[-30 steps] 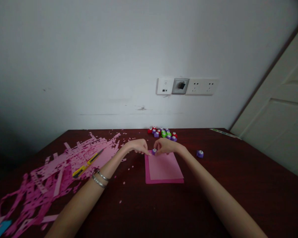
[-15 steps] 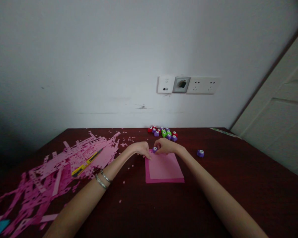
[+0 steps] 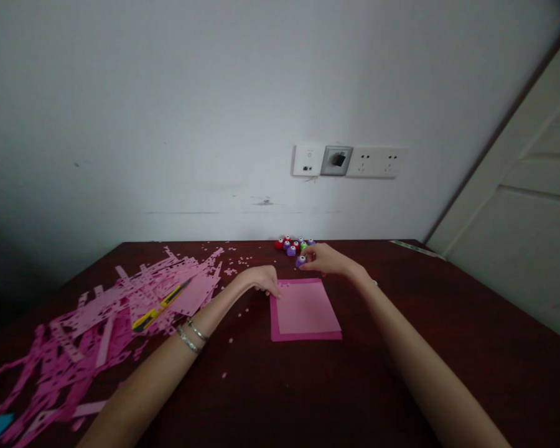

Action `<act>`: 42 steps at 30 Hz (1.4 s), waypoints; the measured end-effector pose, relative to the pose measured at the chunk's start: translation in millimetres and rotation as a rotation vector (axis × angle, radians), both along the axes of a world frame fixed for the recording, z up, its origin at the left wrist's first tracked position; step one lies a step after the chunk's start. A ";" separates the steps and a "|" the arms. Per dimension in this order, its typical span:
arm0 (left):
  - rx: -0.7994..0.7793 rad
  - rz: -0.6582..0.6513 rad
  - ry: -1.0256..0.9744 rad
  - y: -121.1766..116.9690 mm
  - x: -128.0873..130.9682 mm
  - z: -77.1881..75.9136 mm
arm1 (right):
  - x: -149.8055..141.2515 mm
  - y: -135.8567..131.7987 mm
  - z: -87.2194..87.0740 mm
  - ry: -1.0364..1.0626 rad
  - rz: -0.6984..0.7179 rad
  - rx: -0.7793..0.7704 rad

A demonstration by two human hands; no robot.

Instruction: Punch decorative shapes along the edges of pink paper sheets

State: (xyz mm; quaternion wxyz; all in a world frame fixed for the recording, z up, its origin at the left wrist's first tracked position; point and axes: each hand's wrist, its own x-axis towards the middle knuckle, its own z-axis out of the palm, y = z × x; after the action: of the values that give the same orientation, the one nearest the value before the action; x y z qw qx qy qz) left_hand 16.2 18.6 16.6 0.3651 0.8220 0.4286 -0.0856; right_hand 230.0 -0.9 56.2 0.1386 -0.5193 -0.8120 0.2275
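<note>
A light pink square sheet (image 3: pixel 305 308) lies on a darker pink sheet (image 3: pixel 284 337) in the middle of the table. My left hand (image 3: pixel 264 279) is closed at the upper left edge of the sheets, thumb on top and fingers mostly hidden. Beyond the far edge of the paper, my right hand (image 3: pixel 325 258) pinches a small purple craft punch (image 3: pixel 300 262) with a white top. Small punched marks show along the sheet's top edge. Behind my right hand stands a cluster of red, purple and green craft punches (image 3: pixel 291 251), partly covered by the hand.
Pink paper scraps (image 3: pixel 88 336) are heaped on the left, with a yellow utility knife (image 3: pixel 156 309) on top. Tiny paper cutouts (image 3: pixel 231 271) are scattered beside them. Another punch (image 3: pixel 375 283) is nearly hidden behind my right forearm. Wall sockets (image 3: pixel 376 163) are above the table.
My right hand has lifted the purple punch off the paper's top left corner and carried it back and to the right, towards the cluster. The left hand stays on the paper.
</note>
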 end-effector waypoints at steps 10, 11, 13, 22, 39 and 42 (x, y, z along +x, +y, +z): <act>-0.022 0.033 -0.002 -2.8 0.2 2.2 | 72.6 -49.8 -11.2 -0.035 -0.222 -0.127; -0.029 0.036 0.005 -3.1 0.4 2.5 | 79.4 -54.8 -15.9 -0.040 -0.237 -0.150; -0.030 0.040 0.008 -3.6 0.9 2.7 | 92.1 -62.9 -24.1 -0.050 -0.264 -0.180; -0.035 0.044 -0.011 -1.8 0.0 -0.7 | 118.4 -71.4 -34.3 -0.107 -0.367 -0.207; -0.027 0.100 -0.020 -10.5 1.3 9.5 | 137.9 -67.8 -34.6 -0.172 -0.481 -0.129; 0.008 0.219 -0.153 -19.6 -4.7 12.7 | 120.3 -73.5 -27.4 -0.037 -0.473 -0.041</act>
State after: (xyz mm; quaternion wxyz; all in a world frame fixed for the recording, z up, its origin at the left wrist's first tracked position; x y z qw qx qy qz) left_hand 11.5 -1.0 29.3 0.4005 0.7759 0.4871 0.0194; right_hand 350.3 -74.3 28.8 0.1627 -0.7019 -0.6654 0.1954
